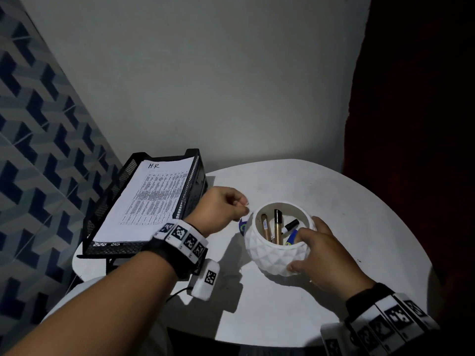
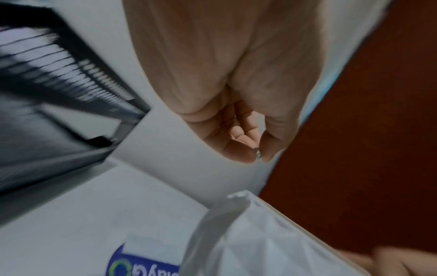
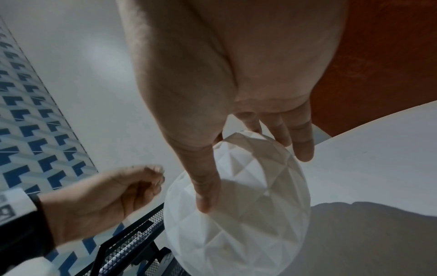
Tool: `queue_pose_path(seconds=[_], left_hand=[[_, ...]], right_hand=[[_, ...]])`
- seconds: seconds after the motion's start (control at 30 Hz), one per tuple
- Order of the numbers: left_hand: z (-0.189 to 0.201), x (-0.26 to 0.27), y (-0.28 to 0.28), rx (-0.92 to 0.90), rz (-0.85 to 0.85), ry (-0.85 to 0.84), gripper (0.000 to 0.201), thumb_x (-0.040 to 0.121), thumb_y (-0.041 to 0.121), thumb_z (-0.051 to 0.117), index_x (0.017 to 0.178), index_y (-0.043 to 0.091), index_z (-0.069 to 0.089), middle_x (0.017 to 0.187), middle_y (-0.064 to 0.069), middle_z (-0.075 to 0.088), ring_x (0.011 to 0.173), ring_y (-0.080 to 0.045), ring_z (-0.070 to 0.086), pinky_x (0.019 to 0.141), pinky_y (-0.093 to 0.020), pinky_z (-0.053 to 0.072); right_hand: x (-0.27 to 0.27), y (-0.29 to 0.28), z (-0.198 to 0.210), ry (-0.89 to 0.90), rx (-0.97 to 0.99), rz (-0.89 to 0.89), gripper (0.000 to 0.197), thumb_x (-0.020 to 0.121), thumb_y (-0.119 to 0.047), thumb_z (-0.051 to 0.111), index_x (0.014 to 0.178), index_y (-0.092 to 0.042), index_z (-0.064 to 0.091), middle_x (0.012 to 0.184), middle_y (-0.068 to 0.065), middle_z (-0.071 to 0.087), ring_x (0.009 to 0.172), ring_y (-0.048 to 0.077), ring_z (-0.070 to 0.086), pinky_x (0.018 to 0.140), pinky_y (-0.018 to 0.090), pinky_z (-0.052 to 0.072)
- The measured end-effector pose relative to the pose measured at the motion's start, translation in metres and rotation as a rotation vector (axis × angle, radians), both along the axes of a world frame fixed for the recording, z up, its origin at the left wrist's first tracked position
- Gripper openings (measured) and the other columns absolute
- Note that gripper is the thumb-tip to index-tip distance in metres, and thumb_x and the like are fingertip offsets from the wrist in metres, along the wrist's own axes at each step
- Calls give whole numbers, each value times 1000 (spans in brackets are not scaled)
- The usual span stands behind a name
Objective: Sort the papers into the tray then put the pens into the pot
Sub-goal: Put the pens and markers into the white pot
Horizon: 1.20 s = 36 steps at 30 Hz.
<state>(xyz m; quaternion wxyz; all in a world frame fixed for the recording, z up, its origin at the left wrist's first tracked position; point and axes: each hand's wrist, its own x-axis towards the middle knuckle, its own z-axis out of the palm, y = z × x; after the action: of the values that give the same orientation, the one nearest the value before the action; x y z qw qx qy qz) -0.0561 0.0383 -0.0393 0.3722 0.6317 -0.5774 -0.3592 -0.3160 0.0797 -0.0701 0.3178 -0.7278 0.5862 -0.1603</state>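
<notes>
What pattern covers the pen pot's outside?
The pot is white with raised diamond facets, clearest in the right wrist view.

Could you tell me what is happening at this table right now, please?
A person is tidying a white table. Papers already lie in the black mesh tray. The right hand grips the white pot, which holds several pens. The left hand hovers by the pot's rim, fingers curled; whether it pinches anything is unclear. A blue-labelled item lies on the table beside the pot.
</notes>
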Motion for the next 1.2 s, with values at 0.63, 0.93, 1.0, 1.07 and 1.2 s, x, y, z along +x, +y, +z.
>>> queue_pose_path(seconds=[0.63, 0.93, 1.0, 1.07, 1.2], left_hand=[[-128, -7, 30, 480, -362, -855, 45, 51, 53, 71, 91, 33, 67, 101, 5, 62, 97, -18, 67, 79, -26, 55], [-148, -9, 33, 300, -413, -1083, 25, 96, 16, 52, 114, 10, 69, 118, -11, 62, 113, -28, 62, 91, -29, 45], [-148, -11, 33, 330, -354, -1054, 26, 97, 16, 50, 113, 9, 69, 119, -11, 65, 112, -28, 63, 90, -29, 45], [-146, -14, 31, 361, -322, -1012, 25, 97, 18, 49, 109, 9, 69, 118, -11, 67, 111, -28, 63, 90, -30, 46], [-143, -18, 32, 366, -270, -954, 24, 92, 20, 48, 100, 12, 69, 110, -10, 70, 108, -30, 64, 87, -32, 49]], right_hand=[[-10, -6, 7, 37, -27, -42, 46, 69, -28, 93, 80, -44, 51, 151, -8, 33, 103, 15, 50, 89, 28, 50], [-11, -5, 4, 23, -16, -26, 51, 68, -27, 92, 74, -47, 45, 148, -12, 31, 100, 16, 53, 82, 27, 47], [-11, -5, 3, 18, -19, -27, 51, 67, -28, 91, 74, -47, 45, 146, -13, 31, 100, 16, 54, 81, 27, 47], [-11, -5, 3, 20, -15, -27, 52, 67, -28, 91, 75, -49, 44, 146, -13, 30, 100, 16, 54, 82, 28, 47], [-11, -3, 2, 37, -19, -19, 52, 69, -29, 91, 74, -49, 43, 150, -11, 29, 101, 16, 52, 86, 29, 49]])
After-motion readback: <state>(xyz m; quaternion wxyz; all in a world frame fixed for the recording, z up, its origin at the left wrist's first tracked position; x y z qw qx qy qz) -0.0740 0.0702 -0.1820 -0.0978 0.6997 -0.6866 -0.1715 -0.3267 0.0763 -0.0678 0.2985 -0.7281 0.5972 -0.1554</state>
